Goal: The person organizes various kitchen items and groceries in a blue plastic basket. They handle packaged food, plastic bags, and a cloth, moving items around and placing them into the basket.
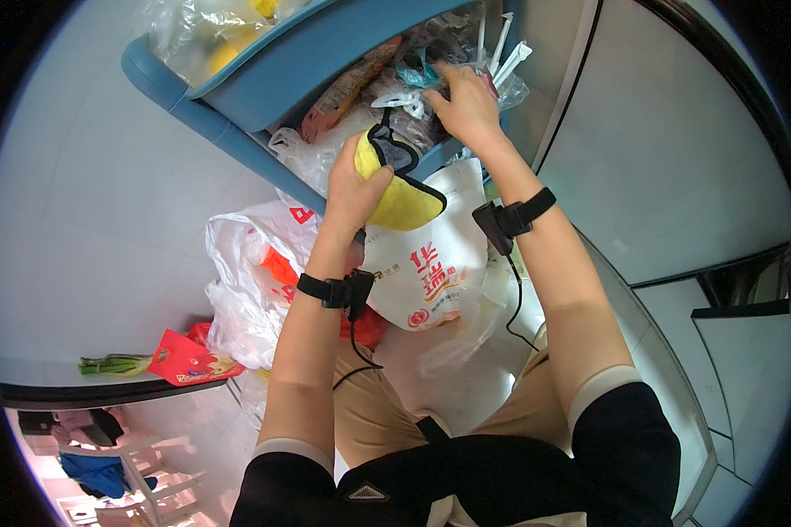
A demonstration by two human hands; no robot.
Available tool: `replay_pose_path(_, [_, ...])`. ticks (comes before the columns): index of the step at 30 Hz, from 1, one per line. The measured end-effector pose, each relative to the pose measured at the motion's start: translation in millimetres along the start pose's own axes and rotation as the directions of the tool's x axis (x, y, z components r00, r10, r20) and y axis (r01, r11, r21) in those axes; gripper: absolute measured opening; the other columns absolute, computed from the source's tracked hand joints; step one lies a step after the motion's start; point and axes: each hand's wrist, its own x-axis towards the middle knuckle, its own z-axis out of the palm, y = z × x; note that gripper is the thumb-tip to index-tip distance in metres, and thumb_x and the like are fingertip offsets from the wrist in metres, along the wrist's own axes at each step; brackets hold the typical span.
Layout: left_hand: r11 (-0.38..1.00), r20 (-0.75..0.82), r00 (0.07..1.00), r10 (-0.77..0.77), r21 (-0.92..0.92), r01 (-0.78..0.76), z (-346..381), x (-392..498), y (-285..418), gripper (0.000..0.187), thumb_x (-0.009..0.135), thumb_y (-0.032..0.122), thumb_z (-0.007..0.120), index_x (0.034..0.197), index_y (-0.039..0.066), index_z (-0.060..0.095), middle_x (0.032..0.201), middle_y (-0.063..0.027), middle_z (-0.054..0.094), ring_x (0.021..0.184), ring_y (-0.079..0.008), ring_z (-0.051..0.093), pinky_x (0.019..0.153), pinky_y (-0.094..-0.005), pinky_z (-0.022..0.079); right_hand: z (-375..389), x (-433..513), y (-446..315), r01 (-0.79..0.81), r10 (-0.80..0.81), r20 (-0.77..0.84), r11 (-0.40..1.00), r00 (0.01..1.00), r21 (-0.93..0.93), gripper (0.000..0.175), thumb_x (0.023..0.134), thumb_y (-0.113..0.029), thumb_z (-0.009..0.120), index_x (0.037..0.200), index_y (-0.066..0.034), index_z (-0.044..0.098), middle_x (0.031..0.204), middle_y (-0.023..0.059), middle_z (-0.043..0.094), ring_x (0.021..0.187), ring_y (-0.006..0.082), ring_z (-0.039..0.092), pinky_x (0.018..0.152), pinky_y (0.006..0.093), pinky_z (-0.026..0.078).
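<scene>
My left hand (359,184) grips a yellow cloth (402,201) with black edging and a grey inner side, in front of a blue plastic storage rack (263,99). My right hand (468,105) reaches into the rack's lower tier among crumpled plastic bags (422,125). Its fingertips are partly hidden near a teal wrapper (418,76); whether they hold anything cannot be told. White paper-wrapped sticks (513,62) stand just beyond this hand. A reddish printed packet (349,89) lies in the same tier. Both forearms wear black straps with small cabled devices.
Below the rack are a white printed bag (428,263) and a white plastic bag (257,283) with red print. A red carton (191,359) and green stalks (115,365) lie at the left. Yellow items in clear plastic (224,39) fill the upper tier. A pale panel (672,145) stands right.
</scene>
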Motion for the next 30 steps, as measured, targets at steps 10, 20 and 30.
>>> replay_pose_path(10, [0.996, 0.025, 0.999, 0.041, 0.079, -0.043, 0.7, 0.6, 6.9, 0.061, 0.074, 0.005, 0.067, 0.132, 0.005, 0.052, 0.12, -0.0189, 0.06, 0.113, -0.0318, 0.058, 0.1, -0.0374, 0.044, 26.0, -6.5, -31.9, 0.045, -0.061, 0.072, 0.979, 0.996, 0.2, 0.022, 0.089, -0.025, 0.057, 0.092, -0.0109, 0.074, 0.089, 0.0168, 0.07, 0.088, 0.0386, 0.064, 0.081, 0.0478, 0.051])
replay_pose_path(20, [0.999, 0.072, 0.997, 0.012, 0.037, -0.014, -1.2, 1.6, 0.6, 0.063, 0.075, 0.007, 0.067, 0.135, 0.007, 0.05, 0.127, -0.0206, 0.057, 0.12, -0.0344, 0.055, 0.104, -0.038, 0.041, 33.4, 24.2, 28.4, -0.196, 0.135, 0.142, 0.72, 0.981, 0.666, 0.04, 0.098, -0.019, 0.056, 0.132, 0.0004, 0.056, 0.124, 0.0069, 0.062, 0.111, 0.014, 0.054, 0.098, 0.0263, 0.041])
replay_pose_path(30, [0.995, 0.054, 0.997, 0.049, 0.089, -0.053, -1.7, 1.2, -4.6, 0.062, 0.076, 0.011, 0.067, 0.136, 0.008, 0.051, 0.128, -0.0214, 0.058, 0.12, -0.0351, 0.055, 0.103, -0.0385, 0.042, -60.8, 15.0, 7.7, -0.024, 0.001, 0.097, 0.971, 0.995, 0.237, 0.052, 0.086, -0.044, 0.066, 0.113, 0.0014, 0.066, 0.099, 0.0194, 0.07, 0.093, 0.0331, 0.068, 0.083, 0.0387, 0.053])
